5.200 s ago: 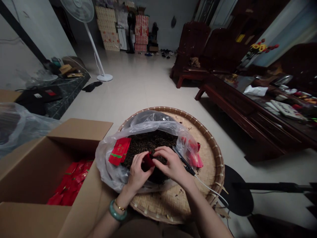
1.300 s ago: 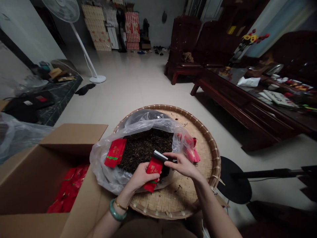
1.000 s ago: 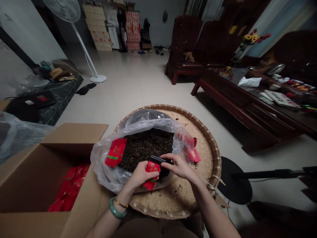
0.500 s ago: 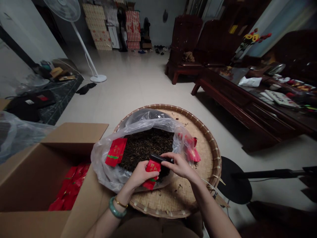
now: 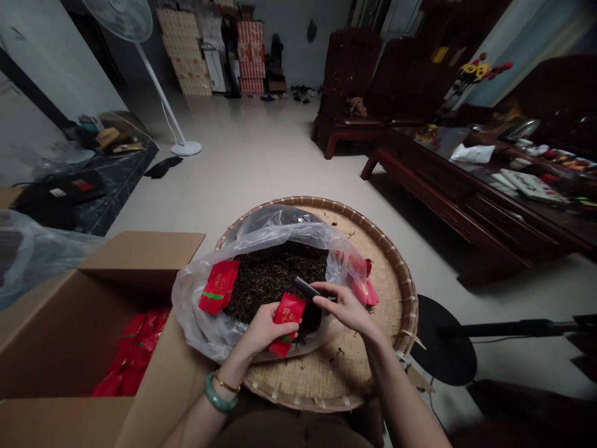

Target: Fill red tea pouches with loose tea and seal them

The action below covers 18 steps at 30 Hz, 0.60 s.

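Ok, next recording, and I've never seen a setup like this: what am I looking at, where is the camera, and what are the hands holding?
There is no machine here: a person works with two bare hands, and one camera worn on the head looks forward and down at them. The left hand holds a flat red packet with gold lettering. The right hand grips a slim black bar-shaped tool near the packet's upper end. Below them, a round woven bamboo tray carries an open clear plastic bag of dark, dry, loose strands. More red packets lie on the bag's left side. Left of the tray, an open brown cardboard box holds a pile of shiny red packets.
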Available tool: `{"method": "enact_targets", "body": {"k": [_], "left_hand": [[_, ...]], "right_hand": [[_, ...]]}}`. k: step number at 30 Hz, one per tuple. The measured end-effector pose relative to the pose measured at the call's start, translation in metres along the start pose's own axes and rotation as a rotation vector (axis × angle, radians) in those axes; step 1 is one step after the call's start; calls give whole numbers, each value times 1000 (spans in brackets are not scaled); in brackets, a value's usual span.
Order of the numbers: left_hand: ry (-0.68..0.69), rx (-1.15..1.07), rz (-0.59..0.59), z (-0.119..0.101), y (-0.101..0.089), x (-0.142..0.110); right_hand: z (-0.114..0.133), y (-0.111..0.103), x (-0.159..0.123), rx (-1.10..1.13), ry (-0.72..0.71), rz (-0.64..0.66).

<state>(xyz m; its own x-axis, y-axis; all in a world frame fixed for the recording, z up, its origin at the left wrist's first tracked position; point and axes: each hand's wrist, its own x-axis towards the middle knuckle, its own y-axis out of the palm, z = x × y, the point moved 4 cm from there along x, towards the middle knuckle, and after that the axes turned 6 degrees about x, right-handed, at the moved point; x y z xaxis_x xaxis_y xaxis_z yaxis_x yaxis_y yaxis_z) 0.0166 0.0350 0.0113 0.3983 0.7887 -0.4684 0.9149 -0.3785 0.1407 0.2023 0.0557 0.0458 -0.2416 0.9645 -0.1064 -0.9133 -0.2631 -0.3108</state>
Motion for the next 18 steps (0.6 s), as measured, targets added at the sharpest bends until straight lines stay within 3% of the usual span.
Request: {"method": "enact_targets", "body": {"k": [3,6,10,15,18], "left_hand": [[15,-38,-17,2,-1,1],[37,-59,-41,3,-2,2],[66,-57,-50,1,1,4],[78,-60,-43,-1,6,3],[146,-104,-129,-6,2,3]], "right_hand": [[-23,-19,0,-194,-49,-206],[-39,-28,-1,-390,-102,-309],[-28,-17,-3,-355,-146,-421],[3,27,4,-10,-182,-259],[8,43,6,70,-171,-239]]}}
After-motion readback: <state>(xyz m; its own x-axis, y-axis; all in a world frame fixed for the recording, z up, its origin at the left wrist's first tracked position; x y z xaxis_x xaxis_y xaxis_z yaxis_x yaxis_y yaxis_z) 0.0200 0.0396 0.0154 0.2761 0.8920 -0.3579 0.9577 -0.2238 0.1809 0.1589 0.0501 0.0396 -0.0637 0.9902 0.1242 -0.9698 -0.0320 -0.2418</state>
